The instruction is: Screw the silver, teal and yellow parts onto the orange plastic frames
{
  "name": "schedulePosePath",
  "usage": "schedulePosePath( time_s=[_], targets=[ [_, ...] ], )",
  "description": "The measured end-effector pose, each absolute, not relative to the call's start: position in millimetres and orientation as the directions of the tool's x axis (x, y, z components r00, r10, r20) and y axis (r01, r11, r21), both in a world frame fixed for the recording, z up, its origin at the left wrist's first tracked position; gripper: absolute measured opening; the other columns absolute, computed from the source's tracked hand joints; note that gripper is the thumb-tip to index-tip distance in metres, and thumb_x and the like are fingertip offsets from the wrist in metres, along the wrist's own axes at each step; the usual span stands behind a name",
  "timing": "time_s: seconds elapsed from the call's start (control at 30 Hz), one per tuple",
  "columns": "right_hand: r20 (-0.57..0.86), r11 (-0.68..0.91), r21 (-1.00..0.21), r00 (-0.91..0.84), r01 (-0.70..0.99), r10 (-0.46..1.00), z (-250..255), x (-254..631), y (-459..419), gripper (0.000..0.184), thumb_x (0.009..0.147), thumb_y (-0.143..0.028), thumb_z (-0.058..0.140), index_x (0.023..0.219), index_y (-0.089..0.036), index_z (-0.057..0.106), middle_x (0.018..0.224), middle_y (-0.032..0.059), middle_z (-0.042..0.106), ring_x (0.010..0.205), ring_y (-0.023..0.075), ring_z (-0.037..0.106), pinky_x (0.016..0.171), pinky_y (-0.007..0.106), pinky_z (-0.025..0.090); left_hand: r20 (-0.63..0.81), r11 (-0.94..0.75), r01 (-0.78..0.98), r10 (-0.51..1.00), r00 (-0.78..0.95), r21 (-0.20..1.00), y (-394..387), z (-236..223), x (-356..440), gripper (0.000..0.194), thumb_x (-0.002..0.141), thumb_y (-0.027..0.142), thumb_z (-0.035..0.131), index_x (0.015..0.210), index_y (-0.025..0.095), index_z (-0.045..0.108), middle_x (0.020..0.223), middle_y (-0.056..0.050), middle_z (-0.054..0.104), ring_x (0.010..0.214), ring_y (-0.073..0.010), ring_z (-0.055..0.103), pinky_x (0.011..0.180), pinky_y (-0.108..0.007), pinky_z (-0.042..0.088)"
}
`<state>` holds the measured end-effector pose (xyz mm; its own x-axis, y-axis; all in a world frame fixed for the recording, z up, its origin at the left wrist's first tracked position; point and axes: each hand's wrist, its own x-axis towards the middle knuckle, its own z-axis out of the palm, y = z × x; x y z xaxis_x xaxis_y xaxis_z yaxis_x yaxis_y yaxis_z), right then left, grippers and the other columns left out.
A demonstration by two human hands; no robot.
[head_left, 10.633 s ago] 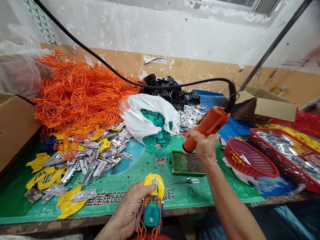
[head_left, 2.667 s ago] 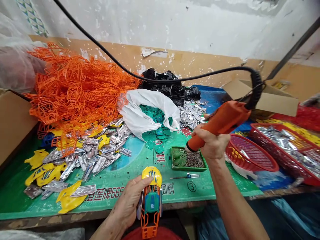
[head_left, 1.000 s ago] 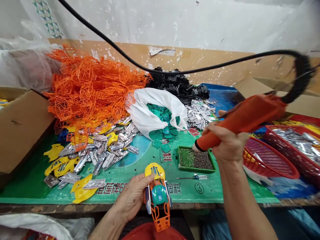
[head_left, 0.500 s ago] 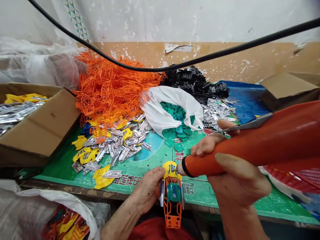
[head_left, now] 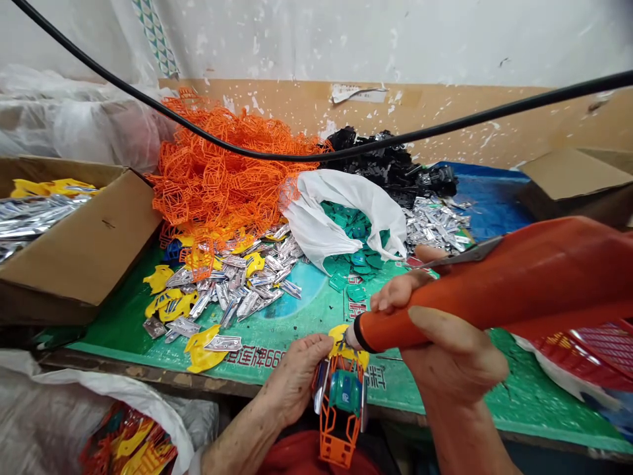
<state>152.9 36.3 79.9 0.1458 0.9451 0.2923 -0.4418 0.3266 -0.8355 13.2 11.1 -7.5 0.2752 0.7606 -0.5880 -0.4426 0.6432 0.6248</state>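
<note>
My left hand (head_left: 297,376) pinches a toy car body (head_left: 341,396) by its yellow front end, at the table's near edge. The body has an orange lattice frame, a green cabin piece in the middle and silvery strips along its sides. My right hand (head_left: 450,349) is wrapped round an orange-red power screwdriver (head_left: 469,290) with a metal lever along its top. The tool lies slantwise, and its pale nose meets the yellow part. Its very tip is hard to make out there.
Orange lattice frames (head_left: 227,171) heap up behind loose silver strips (head_left: 237,290) and yellow pieces. A white bag (head_left: 306,224) spills green parts; black parts (head_left: 380,165) lie behind it. Cardboard boxes (head_left: 84,251) flank the table. A black cable (head_left: 297,157) sags across the view.
The screwdriver's nose has come lower and nearer the yellow part, and the tool has shifted slightly left. The car body has tilted a little. Both hands keep their grip.
</note>
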Motion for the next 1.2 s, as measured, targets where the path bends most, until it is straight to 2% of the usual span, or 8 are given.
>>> schedulePosePath(
  time_s=[0.3,0.6,0.77,0.97,1.2],
  targets=[
    [0.277,0.316,-0.857,0.153,-0.406,0.949,78,153,35,0.041,0.064,-0.015,0.065,0.102,-0.028,0.059,0.067,-0.0029,0.06,0.062,0.0153,0.057,0.065,0.034,0.048,-0.586,0.64,-0.433,0.764,0.269,0.635,10,-11,13,0.032,0.063,0.039,0.076,0.07,0.012,0.061,0.055,-0.001,0.063,0.043,-0.0076,0.051,0.042,-0.018,0.039],
    [0.251,0.287,-0.88,0.144,-0.379,0.957,72,153,34,0.049,0.063,-0.017,0.064,0.11,-0.029,0.054,0.067,-0.0037,0.059,0.061,0.0154,0.056,0.062,0.034,0.048,-0.549,0.595,-0.342,0.804,0.229,0.727,8,-16,14,0.035,0.067,0.046,0.072,0.069,0.014,0.059,0.054,0.001,0.06,0.04,-0.006,0.045,0.04,-0.017,0.032],
    [0.216,0.261,-0.915,0.175,-0.306,0.961,64,150,32,0.055,0.063,-0.022,0.067,0.115,-0.027,0.049,0.07,-0.0032,0.06,0.063,0.0167,0.057,0.069,0.039,0.048,-0.514,0.551,-0.317,0.834,0.2,0.772,6,-15,15,0.036,0.066,0.048,0.072,0.067,0.014,0.059,0.051,0.002,0.058,0.04,-0.006,0.044,0.041,-0.017,0.032],
    [0.238,0.272,-0.921,0.148,-0.28,0.96,58,147,32,0.049,0.064,-0.023,0.067,0.11,-0.026,0.049,0.07,-0.0036,0.06,0.063,0.0164,0.057,0.067,0.038,0.049,-0.481,0.513,-0.314,0.858,0.179,0.799,3,-19,14,0.036,0.067,0.047,0.071,0.068,0.013,0.059,0.054,0.003,0.054,0.044,-0.0062,0.042,0.043,-0.018,0.03],
    [0.223,0.26,-0.931,0.165,-0.254,0.961,56,144,29,0.052,0.064,-0.024,0.067,0.113,-0.025,0.05,0.071,-0.003,0.059,0.063,0.0165,0.057,0.067,0.038,0.049,-0.454,0.475,-0.299,0.88,0.14,0.828,1,-28,15,0.035,0.071,0.048,0.066,0.068,0.014,0.057,0.055,0.004,0.051,0.046,-0.0071,0.04,0.045,-0.02,0.029]
  ],
)
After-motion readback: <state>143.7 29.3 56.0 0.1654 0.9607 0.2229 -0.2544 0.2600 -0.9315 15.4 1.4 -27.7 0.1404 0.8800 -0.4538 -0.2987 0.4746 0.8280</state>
